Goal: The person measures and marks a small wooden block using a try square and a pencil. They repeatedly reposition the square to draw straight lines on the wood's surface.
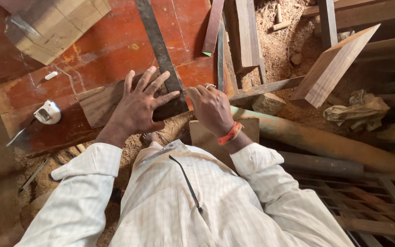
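While the left hand [139,107] lies flat, fingers spread and gripping nothing, it presses one small wooden board [100,104] and the blade of one metal square [161,52] down on the red counter [110,43]. Right hand [211,107], one orange band at its wrist, is curled tight at the square's corner; whether it pinches a pencil I cannot tell. One white tape measure [47,112] sits near the counter's left edge, one pale block [53,25] at the far corner. Two slats [216,27] lean beside the square. One plank [332,68] tilts off to the right, over sawdust [280,45] on the floor, with one long pipe [325,144] below it.
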